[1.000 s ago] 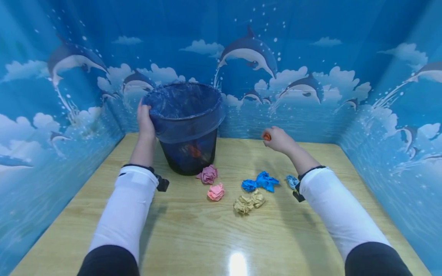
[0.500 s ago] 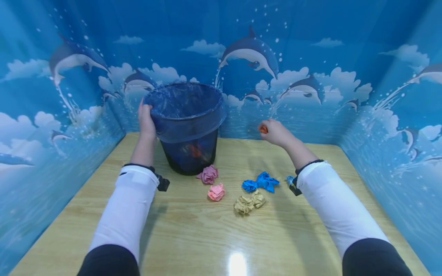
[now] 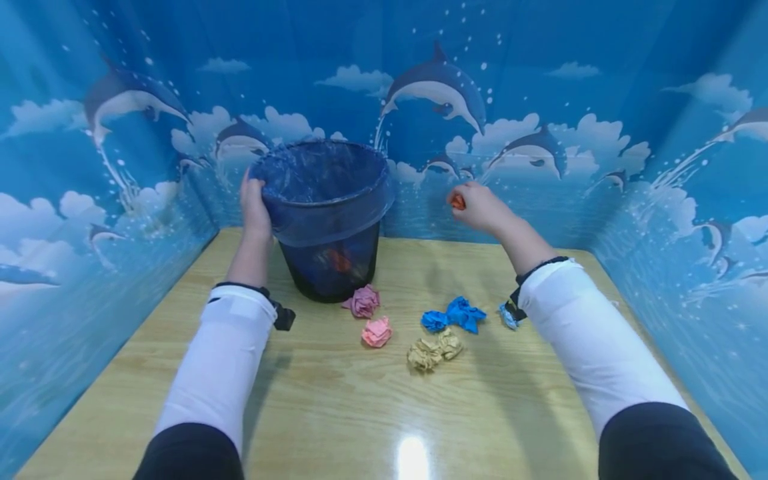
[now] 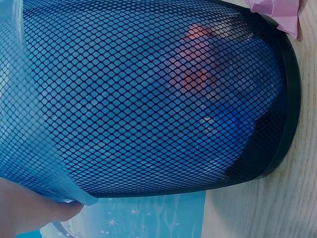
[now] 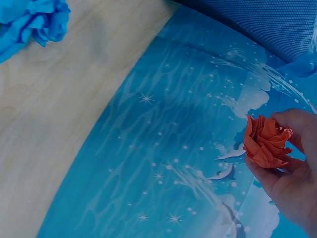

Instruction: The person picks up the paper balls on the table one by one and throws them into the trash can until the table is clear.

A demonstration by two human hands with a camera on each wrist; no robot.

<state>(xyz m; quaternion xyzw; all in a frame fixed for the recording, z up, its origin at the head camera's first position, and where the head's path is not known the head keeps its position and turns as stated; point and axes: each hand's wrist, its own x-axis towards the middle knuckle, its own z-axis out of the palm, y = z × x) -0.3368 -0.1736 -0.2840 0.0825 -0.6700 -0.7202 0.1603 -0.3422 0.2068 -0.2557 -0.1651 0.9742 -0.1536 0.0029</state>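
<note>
My left hand (image 3: 255, 207) grips the lined rim of a black mesh wastebasket (image 3: 327, 267) at its left side. A translucent blue bag (image 3: 330, 223) folds over that rim. Through the mesh in the left wrist view, a reddish crumpled paper (image 4: 193, 74) and blue shapes show inside. Raised to the right of the basket, my right hand (image 3: 483, 208) pinches an orange crumpled paper ball (image 5: 267, 141) between thumb and fingers. On the table near the basket's foot lie a mauve paper ball (image 3: 363, 302) and a pink one (image 3: 377, 332).
Bright blue crumpled papers (image 3: 465, 315) and tan crumpled papers (image 3: 425, 355) lie mid-table. A light blue paper ball (image 3: 508, 317) sits beside the right wrist strap. Dolphin-printed blue curtains (image 3: 420, 133) enclose the wooden table (image 3: 336, 413) at the back and both sides.
My right hand has risen and shifted slightly left with the orange paper ball in it. The left hand and the wastebasket have stayed in place.
</note>
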